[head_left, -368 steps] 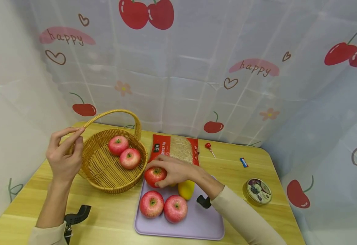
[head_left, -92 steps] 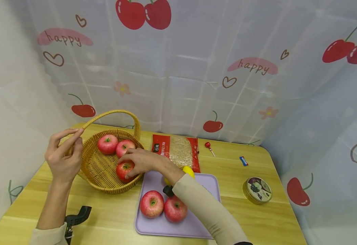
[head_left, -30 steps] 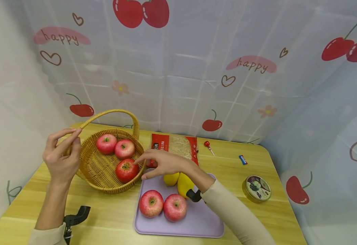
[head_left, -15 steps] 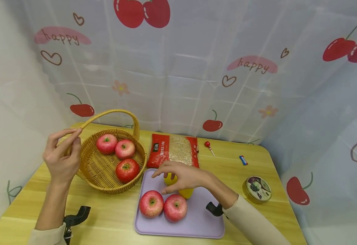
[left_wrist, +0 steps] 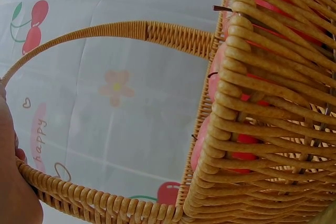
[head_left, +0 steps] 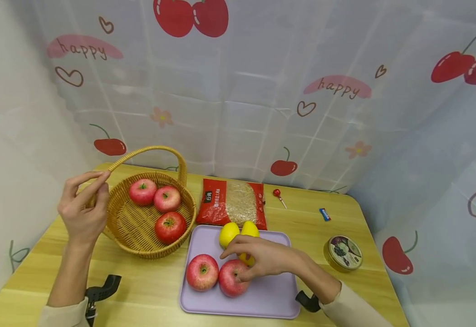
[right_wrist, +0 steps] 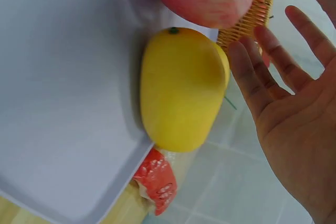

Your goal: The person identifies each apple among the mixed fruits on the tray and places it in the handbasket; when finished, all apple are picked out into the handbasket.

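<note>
While left hand (head_left: 83, 211) pinches handle (head_left: 152, 148) of wicker basket (head_left: 133, 231) holding three apples (head_left: 170, 227), right hand (head_left: 264, 257), fingers loosely spread, gripping nothing, hangs over one of two tray apples (head_left: 230, 282); yellow fruits (head_left: 229, 234) alongside, purple tray (head_left: 274, 295) on bench (head_left: 303, 227).

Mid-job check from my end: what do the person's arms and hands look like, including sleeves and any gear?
The left hand and right hand are ungloved. The left sleeve and right sleeve are plain beige, ending on the forearm. A curved black fitting shows by each cuff, left fitting and right fitting; I see no markings.
</note>
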Motion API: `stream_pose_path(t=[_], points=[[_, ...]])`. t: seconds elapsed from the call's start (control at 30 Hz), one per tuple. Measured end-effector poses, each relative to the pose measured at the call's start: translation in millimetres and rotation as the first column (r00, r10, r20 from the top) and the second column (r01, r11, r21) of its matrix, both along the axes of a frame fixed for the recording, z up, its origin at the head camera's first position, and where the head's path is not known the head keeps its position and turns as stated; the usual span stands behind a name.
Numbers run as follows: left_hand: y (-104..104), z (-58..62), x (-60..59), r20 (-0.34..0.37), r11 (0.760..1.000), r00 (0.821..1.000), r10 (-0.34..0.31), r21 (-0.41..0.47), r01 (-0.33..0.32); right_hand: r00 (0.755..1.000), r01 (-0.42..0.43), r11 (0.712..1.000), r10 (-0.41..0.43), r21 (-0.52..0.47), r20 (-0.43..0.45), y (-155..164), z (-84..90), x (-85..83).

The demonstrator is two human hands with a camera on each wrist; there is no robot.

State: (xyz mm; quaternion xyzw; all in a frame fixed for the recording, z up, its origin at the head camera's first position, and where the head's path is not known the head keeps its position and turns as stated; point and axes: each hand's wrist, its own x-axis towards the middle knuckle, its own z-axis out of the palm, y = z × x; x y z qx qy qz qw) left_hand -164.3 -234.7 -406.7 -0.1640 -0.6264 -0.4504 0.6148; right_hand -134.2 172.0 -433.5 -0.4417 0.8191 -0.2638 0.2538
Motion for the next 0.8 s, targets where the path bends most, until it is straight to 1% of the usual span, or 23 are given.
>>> stream_pose_path(t=[0.17,0.43,0.63,0.8], points=[[-0.3,-0.5,0.4,0.001,1.0,1.0,0.003,-0.003,-0.003,1.0,0.007,1.0,-0.007,0.025,-0.004,3.6,-6.0,7.5],[-0.3,-0.3,0.4,0.006,1.0,1.0,0.004,-0.004,-0.004,0.997,0.002,0.999,0.002,0.045,-0.083,4.4,-16.4,17.1],[-0.9,-0.6,0.5,0.015,1.0,1.0,0.009,-0.01,-0.009,0.99,-0.022,0.998,0.03,0.059,-0.135,2.1,-23.7,23.3],[-1.1,-1.4,0.7,0.012,1.0,1.0,0.009,-0.013,-0.009,0.988,-0.029,0.998,0.038,0.062,-0.153,0.2,-26.4,26.9]])
